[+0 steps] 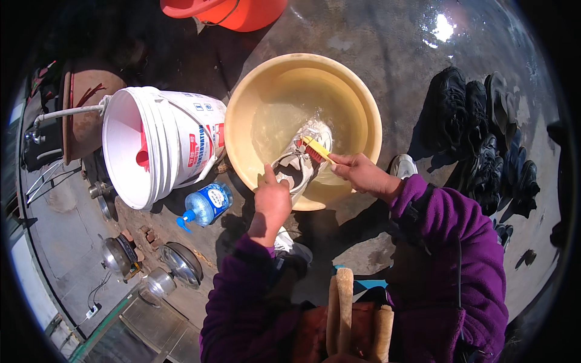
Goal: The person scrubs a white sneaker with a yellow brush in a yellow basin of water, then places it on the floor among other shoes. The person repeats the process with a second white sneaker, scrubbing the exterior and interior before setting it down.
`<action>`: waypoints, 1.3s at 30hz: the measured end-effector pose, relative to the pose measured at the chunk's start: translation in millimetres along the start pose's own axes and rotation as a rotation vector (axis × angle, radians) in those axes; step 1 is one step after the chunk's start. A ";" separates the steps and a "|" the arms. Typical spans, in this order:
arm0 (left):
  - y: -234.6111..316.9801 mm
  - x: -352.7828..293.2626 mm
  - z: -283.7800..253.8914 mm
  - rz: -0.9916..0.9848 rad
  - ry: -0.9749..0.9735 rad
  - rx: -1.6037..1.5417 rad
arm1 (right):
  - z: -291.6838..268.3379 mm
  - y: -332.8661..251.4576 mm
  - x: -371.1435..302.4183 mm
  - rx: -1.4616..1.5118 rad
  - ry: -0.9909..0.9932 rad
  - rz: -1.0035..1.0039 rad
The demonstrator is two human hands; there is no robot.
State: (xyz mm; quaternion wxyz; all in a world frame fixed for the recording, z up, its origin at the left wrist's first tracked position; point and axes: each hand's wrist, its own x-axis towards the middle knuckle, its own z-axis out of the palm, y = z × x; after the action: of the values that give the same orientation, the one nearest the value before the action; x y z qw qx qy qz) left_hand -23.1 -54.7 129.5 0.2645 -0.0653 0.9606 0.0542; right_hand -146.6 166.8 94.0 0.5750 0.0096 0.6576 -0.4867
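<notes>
A large yellow plastic basin (235, 128) holds shallow, cloudy water. A wet white shoe (319, 129) lies slanted in it, toe pointing away and dark opening toward me. My left hand (272, 201) grips the shoe's heel end over the near rim, one finger stretched along the collar. In my right hand (365, 174) is a scrub brush (316, 149) with a yellow handle and red bristles. Its bristles press on the shoe's upper around the laces, where the water is stirred up.
A white bucket (158, 145) lies tilted left of the basin, by a blue pump bottle (209, 203). Several dark shoes (478, 133) stand at the right. An orange-red bucket (242, 15) is at the far side. Metal pots (160, 281) sit lower left.
</notes>
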 end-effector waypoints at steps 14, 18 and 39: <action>-4.6 -1.6 -2.7 0.083 0.089 0.012 | -1.4 17.9 47.2 -0.952 0.399 -0.371; -14.4 -0.3 -7.2 0.011 0.051 -0.239 | -29.4 -11.5 89.1 -0.666 0.411 -0.150; -35.0 0.4 31.8 -0.448 -0.096 -1.334 | -14.4 -17.4 63.5 -0.371 0.372 -0.272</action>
State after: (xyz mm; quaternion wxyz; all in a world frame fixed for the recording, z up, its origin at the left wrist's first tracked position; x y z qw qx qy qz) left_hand -2.1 -84.8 99.7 0.2147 -0.4071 0.6734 0.5786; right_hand -188.8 132.3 54.4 0.3659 -0.0951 0.8247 -0.4206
